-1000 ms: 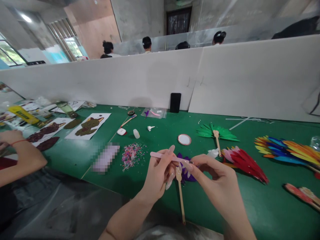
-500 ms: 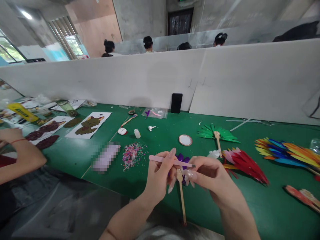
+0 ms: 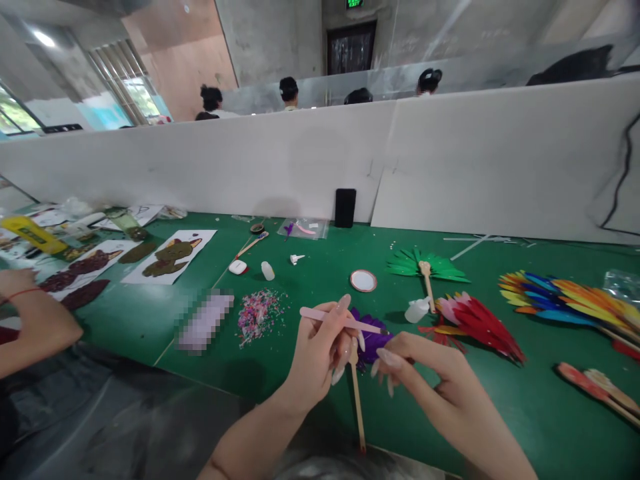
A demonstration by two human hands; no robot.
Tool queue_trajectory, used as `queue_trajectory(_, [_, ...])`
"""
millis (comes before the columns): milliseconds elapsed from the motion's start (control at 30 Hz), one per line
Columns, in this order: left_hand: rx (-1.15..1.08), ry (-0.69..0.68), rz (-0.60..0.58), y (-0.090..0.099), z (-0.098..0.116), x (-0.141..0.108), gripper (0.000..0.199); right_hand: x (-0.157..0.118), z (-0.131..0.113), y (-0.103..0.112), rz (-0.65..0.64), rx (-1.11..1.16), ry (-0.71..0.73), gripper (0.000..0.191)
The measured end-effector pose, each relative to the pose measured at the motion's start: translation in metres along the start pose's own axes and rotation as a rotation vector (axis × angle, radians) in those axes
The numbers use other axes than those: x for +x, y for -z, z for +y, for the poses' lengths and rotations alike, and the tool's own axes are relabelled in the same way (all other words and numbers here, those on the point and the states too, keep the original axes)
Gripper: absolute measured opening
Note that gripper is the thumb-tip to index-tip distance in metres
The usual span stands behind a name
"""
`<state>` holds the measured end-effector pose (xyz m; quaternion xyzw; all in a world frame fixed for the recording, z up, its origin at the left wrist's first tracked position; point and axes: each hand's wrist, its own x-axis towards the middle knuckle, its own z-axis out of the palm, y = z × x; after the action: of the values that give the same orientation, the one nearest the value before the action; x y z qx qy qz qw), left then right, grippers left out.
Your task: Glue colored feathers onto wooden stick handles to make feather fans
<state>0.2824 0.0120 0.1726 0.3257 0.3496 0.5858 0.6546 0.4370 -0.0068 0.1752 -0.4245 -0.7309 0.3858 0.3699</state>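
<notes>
Between the thumb and fingers of my left hand (image 3: 320, 353) are slim pink tweezers (image 3: 320, 316), their dark tip pointing right. Beneath them a purple feather fan (image 3: 373, 340) shows partly, its feathers covered in places by both hands. Its pale wooden handle (image 3: 358, 407) runs down toward the table's front edge. My right hand (image 3: 425, 373) is at the fan's right side, thumb and index finger pinched together. Whatever that pinch may hold is too small to make out.
Colourful bead bits (image 3: 259, 313) lie to the left. A white bottle (image 3: 417, 310), a green feather fan (image 3: 425, 265), red feathers (image 3: 487, 330) and multicoloured feathers (image 3: 565, 300) are on the right. Behind stand a black phone (image 3: 345, 207) and a white partition (image 3: 250, 167). A co-worker's arm (image 3: 40, 327) rests at left.
My right hand has moved away from the tweezers' tip, to the right and down, uncovering more purple feathers. My left hand keeps hold of the tweezers. The view has shifted slightly.
</notes>
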Motion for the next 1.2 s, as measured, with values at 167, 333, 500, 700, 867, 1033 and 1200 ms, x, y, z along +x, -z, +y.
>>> queue_trajectory(167, [0.020, 0.099, -0.018, -0.007, -0.003, 0.008, 0.035, -0.013, 0.016, 0.015, 0.248, -0.109, -0.006, 0.011])
queue_trajectory(333, [0.095, 0.194, -0.055, -0.010, -0.016, 0.017, 0.036, -0.028, 0.027, 0.021, 0.248, -0.093, -0.157, 0.017])
queue_trajectory(500, [0.181, 0.257, -0.102, -0.010, -0.034, 0.020, 0.037, -0.033, 0.030, 0.017, 0.271, -0.055, -0.071, 0.037])
queue_trajectory(700, [0.196, 0.301, -0.127, -0.002, -0.044, 0.021, 0.036, -0.025, 0.032, 0.002, 0.406, -0.160, -0.029, 0.011])
queue_trajectory(867, [0.242, 0.301, -0.121, 0.006, -0.041, 0.022, 0.036, -0.019, 0.032, -0.004, 0.370, -0.233, 0.002, 0.016])
queue_trajectory(1033, [0.259, 0.317, -0.133, 0.013, -0.039, 0.023, 0.036, -0.016, 0.029, -0.006, 0.342, -0.257, 0.027, 0.020])
queue_trajectory(1200, [0.247, 0.386, -0.144, 0.015, -0.037, 0.024, 0.039, -0.015, 0.028, -0.007, 0.357, -0.272, 0.036, 0.020])
